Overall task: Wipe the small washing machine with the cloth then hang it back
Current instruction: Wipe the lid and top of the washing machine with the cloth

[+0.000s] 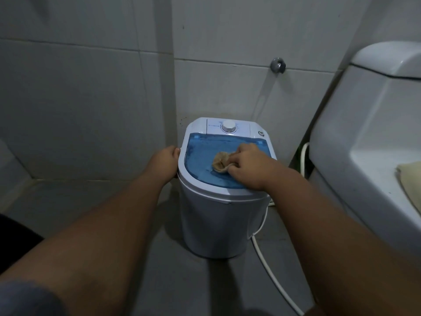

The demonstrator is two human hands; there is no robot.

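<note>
Wiping in hand: cloth (pixel 220 164) bunched on the blue lid (pixel 200 156) of the small washing machine (pixel 214 213), pinched in the right hand (pixel 245 164), left hand (pixel 165 160) clasping the machine's left rim. Next, probably sweeping toward dial (pixel 229 126) and lid edges. Wall (pixel 91 99) close left, toilet (pixel 364 133) close right, open floor (pixel 177 281) in front.

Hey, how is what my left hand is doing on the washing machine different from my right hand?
The left hand grips the side rim of the small washing machine, while the right hand rests on top, on the blue lid. The left hand holds no cloth; the right hand's fingers clutch the bunched tan cloth against the lid. Both hands touch the machine, arms extended.
</note>
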